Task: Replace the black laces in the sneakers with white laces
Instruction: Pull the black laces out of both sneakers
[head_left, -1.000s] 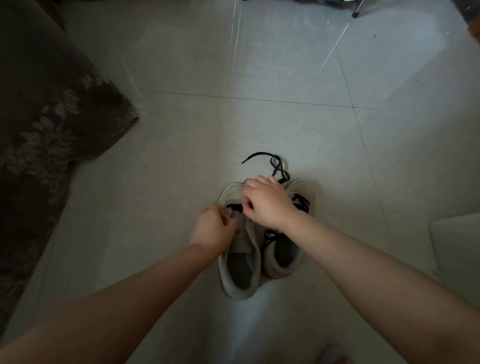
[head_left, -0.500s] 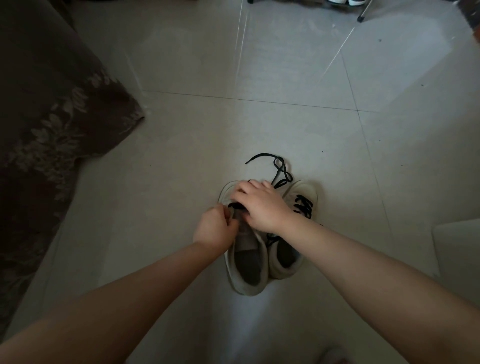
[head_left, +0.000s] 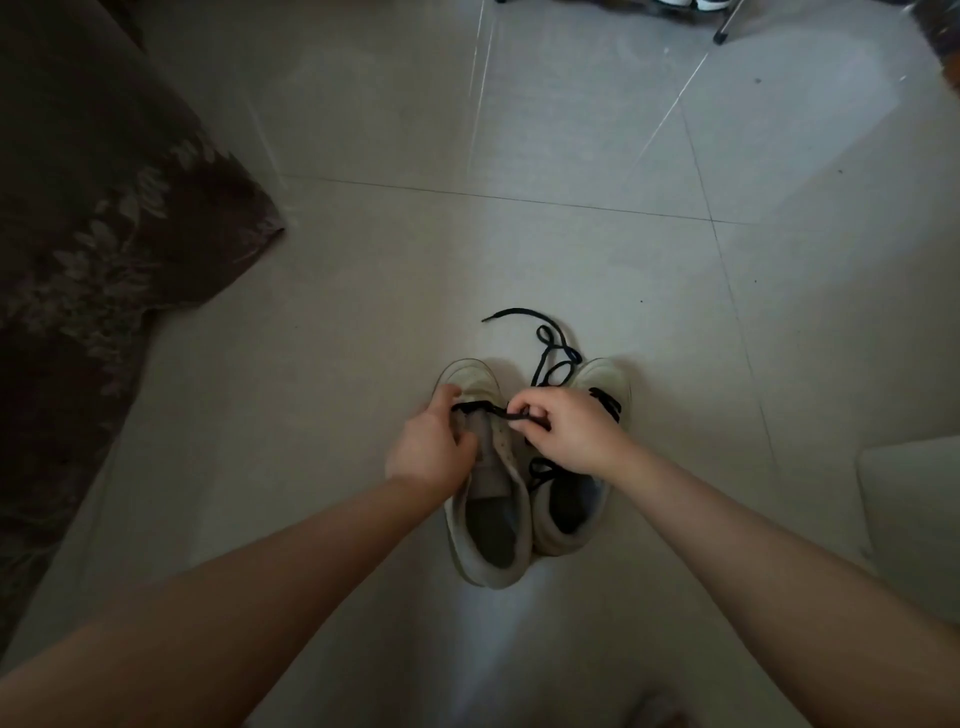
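Two pale sneakers stand side by side on the tiled floor, toes pointing away from me. On the left sneaker (head_left: 488, 525) my left hand (head_left: 428, 449) grips the upper near the toe. A black lace (head_left: 551, 358) runs across that shoe's lowest eyelets, and my right hand (head_left: 569, 434) pinches it just right of the tongue. Its loose part trails in loops on the floor beyond the toes. The right sneaker (head_left: 569, 512) still has black lacing, partly hidden under my right hand. No white laces are in sight.
A dark floral fabric (head_left: 88, 249), like a sofa cover, fills the left side. A pale flat object (head_left: 909, 499) lies at the right edge. Furniture legs (head_left: 724, 28) and shoes show at the far top.
My right hand has shifted right off the left sneaker's toe, drawing the black lace taut across it. My left hand slid forward towards the toe.
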